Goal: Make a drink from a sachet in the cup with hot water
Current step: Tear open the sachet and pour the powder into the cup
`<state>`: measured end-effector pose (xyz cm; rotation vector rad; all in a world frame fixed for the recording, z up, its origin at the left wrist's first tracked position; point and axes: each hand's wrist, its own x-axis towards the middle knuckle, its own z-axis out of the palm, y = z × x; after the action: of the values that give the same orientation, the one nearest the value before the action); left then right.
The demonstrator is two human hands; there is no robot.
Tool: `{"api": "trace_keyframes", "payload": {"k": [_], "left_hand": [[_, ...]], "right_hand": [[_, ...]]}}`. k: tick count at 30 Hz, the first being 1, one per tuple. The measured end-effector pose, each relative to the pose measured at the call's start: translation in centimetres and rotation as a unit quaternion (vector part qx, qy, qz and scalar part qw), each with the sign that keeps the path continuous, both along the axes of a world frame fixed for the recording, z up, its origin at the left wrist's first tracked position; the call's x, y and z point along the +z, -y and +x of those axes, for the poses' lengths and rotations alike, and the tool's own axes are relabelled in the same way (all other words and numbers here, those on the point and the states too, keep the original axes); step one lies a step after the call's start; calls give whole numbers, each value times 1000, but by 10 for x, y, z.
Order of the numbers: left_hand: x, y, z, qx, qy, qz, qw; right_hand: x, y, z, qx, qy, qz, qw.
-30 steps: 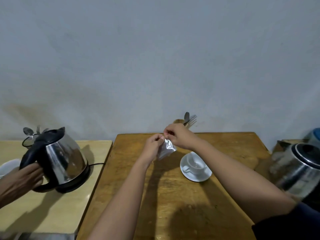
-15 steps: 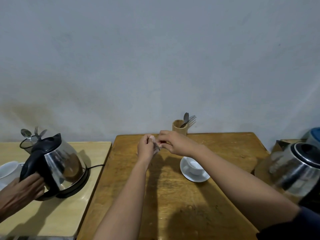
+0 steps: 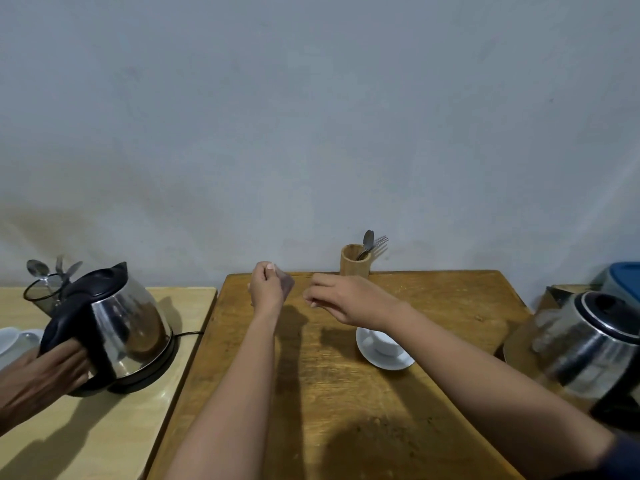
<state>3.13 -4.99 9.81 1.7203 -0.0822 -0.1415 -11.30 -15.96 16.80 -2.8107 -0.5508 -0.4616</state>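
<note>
My left hand (image 3: 266, 289) pinches a small silvery sachet (image 3: 287, 284) above the far side of the wooden table (image 3: 332, 403). My right hand (image 3: 343, 298) hovers just right of it, a short gap away, with its fingertips pinched together; no torn piece shows between them. A white cup (image 3: 385, 344) stands on a white saucer (image 3: 388, 362) under my right wrist, which hides part of it. A steel kettle with a black lid (image 3: 588, 344) sits at the table's right edge.
A wooden holder (image 3: 354, 261) with a spoon and fork stands at the back by the wall. On the pale table to the left, another person's hand (image 3: 45, 372) grips a second steel kettle (image 3: 121, 327); a glass of spoons (image 3: 45, 292) stands behind it.
My hands were joined on the sachet and have pulled apart. The sachet stays in my left hand; my right hand has moved right and down. The other person's kettle has tilted.
</note>
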Motion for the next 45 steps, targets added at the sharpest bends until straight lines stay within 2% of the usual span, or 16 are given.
{"api": "trace_keyframes", "payload": {"k": [3, 6, 7, 9, 11, 13, 16, 21, 24, 27, 29, 31, 33, 36, 39, 45], "left_hand": [[17, -9, -2, -6, 6, -14, 1000], [26, -17, -4, -7, 17, -32, 999], [28, -21, -6, -5, 23, -42, 999], [24, -29, -8, -3, 34, -60, 998], [14, -38, -9, -5, 39, -58, 998], [2, -49, -10, -6, 22, -50, 998], [-14, -62, -15, 1, -4, -37, 999], [-32, -72, -22, -5, -23, -21, 1000], [-40, -70, -24, -4, -34, -14, 999], [-41, -60, -25, -13, -36, -12, 999], [-36, -46, -26, -25, -36, -15, 999], [-28, -29, -28, -35, -29, -22, 999], [-19, -7, -32, -45, -17, -35, 998], [-5, 29, -42, -65, -10, -61, 996], [8, 62, -55, -91, -16, -90, 992], [20, 108, -77, -158, -33, -104, 981]], "right_hand": [[-4, 4, -3, -43, -30, 64, 997], [-20, 6, -2, -127, -109, 182, 969], [-30, 6, -1, -161, -133, 233, 950], [-57, 3, 0, -222, -191, 352, 889], [-91, -3, -3, -267, -245, 421, 832], [-123, -11, -7, -277, -299, 438, 801], [-157, -26, -4, -265, -379, 419, 782], [-183, -36, 8, -285, -409, 352, 792], [-184, -36, 9, -263, -428, 318, 804], [-174, -29, 8, -226, -391, 245, 858], [-162, -22, 8, -224, -336, 278, 872], [-145, -17, 9, -237, -292, 381, 845], [-128, -10, 9, -245, -245, 494, 797], [-107, 4, 7, -240, -184, 592, 747], [-94, 22, 1, -233, -120, 655, 709], [-81, 66, -26, -266, -22, 688, 675]]}}
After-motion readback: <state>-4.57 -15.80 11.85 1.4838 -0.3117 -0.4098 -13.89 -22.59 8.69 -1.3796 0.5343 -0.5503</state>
